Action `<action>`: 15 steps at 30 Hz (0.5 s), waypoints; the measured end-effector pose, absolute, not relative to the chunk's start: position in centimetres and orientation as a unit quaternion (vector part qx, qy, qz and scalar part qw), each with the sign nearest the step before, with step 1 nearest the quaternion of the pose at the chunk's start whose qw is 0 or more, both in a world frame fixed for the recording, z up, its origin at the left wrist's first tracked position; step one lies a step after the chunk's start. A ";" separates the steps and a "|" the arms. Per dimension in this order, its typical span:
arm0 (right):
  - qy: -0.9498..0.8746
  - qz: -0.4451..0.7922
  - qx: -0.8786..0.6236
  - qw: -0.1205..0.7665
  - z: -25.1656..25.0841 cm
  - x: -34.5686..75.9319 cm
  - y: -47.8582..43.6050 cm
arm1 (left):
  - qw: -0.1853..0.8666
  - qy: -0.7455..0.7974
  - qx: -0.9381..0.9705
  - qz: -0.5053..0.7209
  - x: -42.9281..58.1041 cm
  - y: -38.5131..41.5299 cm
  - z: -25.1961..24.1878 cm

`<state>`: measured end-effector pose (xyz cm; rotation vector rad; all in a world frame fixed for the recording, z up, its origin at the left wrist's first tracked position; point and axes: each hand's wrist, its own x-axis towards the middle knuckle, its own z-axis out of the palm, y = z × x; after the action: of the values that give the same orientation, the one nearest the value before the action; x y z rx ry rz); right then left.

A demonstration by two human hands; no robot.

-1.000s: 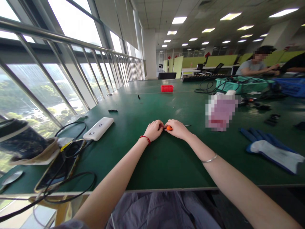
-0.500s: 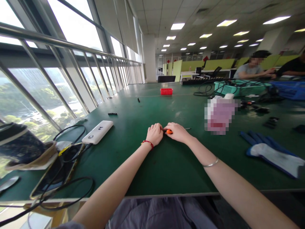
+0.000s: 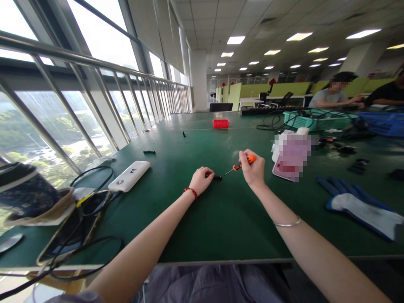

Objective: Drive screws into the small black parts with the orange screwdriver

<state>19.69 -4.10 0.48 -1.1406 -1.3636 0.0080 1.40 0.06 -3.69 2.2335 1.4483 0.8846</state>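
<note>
My right hand [image 3: 254, 169] is closed around an orange and black screwdriver [image 3: 251, 159], raised a little over the green table. Its thin metal shaft slants down to the left, and the tip is close to a small black part [image 3: 217, 177] but apart from it. My left hand [image 3: 202, 180] is closed on that black part and holds it down at the tabletop. Only the part's right end shows past the fingers; the rest is hidden under them.
A white power bank [image 3: 129, 176], a phone [image 3: 71, 229] with cables and a dark cup [image 3: 28, 191] lie at the left. Ahead is a red box [image 3: 220, 123]. To the right are a pink blurred item [image 3: 292, 155], a glove [image 3: 366, 212] and a green basket [image 3: 322, 122]; two people sit beyond.
My right hand has moved up and right, away from my left hand, and the screwdriver has turned so its shaft points left and down. The black part's end has come into view.
</note>
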 end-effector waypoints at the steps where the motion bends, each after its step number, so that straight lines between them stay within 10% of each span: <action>1: -0.592 0.023 -0.490 0.640 0.5 19.5 -4.1 | 0.166 0.515 0.782 0.309 1.5 0.1 -3.7; 15: -0.588 0.050 -0.468 0.658 0.6 19.2 -4.1 | 0.142 0.516 0.790 0.298 1.7 0.2 -3.8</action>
<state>19.21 -4.14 0.64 -1.0586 -1.3312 0.1137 1.70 0.18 -3.76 2.2807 1.4888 0.8613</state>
